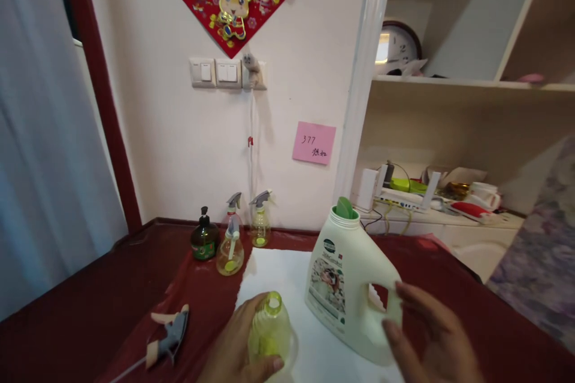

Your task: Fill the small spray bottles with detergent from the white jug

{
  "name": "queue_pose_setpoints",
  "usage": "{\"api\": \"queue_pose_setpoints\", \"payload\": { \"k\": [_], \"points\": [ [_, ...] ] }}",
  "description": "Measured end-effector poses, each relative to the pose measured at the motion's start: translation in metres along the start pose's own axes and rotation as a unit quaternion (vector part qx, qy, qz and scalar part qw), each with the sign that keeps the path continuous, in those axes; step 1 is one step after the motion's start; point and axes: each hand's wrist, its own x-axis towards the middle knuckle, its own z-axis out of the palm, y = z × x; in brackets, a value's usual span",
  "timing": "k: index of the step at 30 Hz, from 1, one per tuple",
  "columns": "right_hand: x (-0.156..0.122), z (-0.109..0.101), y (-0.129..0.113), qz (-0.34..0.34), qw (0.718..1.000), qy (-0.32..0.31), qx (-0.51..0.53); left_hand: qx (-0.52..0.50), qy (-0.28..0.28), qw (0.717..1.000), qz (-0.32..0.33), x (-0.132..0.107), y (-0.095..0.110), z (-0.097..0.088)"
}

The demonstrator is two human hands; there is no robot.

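Head view: your left hand (233, 344) wraps a small clear bottle (268, 330) of yellow liquid, its neck open, standing on the white cloth (278, 269). Your right hand (431, 335) lies open-fingered against the moulded handle of the cream plastic jug (341, 278), uncapped beside it. A grey trigger sprayer (168, 335) lies on the dark red desk (90, 305).

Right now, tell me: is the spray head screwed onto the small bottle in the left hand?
No: the small bottle in the left hand has an open neck, and a spray head lies on the table beside it.
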Motion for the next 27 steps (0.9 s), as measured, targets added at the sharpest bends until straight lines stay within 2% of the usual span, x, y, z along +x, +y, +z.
{"api": "queue_pose_setpoints", "payload": {
  "k": [1,3,5,7,13,16,21,24,27],
  "points": [
    [0.015,-0.007,0.001,0.023,0.999,0.009,-0.025,0.005,0.007,1.0,-0.008,0.001,-0.005,0.003],
    [0.039,-0.012,0.003,0.085,0.995,-0.023,-0.038,0.006,0.021,1.0,-0.021,0.0,-0.012,0.01],
    [0.053,-0.009,0.004,0.143,0.987,-0.075,-0.012,0.003,0.024,0.999,-0.025,-0.002,-0.014,0.016],
    [0.061,-0.002,0.005,0.177,0.979,-0.102,0.021,0.004,0.018,1.0,-0.025,-0.004,-0.014,0.019],
    [0.065,0.016,-0.005,0.233,0.969,-0.065,0.057,0.001,-0.012,0.998,-0.061,-0.003,-0.012,0.026],
    [0.066,0.019,-0.016,0.23,0.971,-0.036,0.05,0.015,-0.024,0.997,-0.074,-0.002,-0.014,0.029],
    [0.073,0.011,-0.04,0.163,0.984,-0.059,-0.029,0.011,-0.012,0.998,-0.058,-0.002,-0.017,0.032],
    [0.078,-0.001,-0.051,0.129,0.983,-0.091,-0.09,0.007,-0.021,0.998,-0.066,-0.004,-0.008,0.028],
    [0.08,-0.013,-0.056,0.089,0.978,-0.133,-0.132,-0.001,-0.025,0.996,-0.082,-0.007,0.01,0.02]
  ]
}}
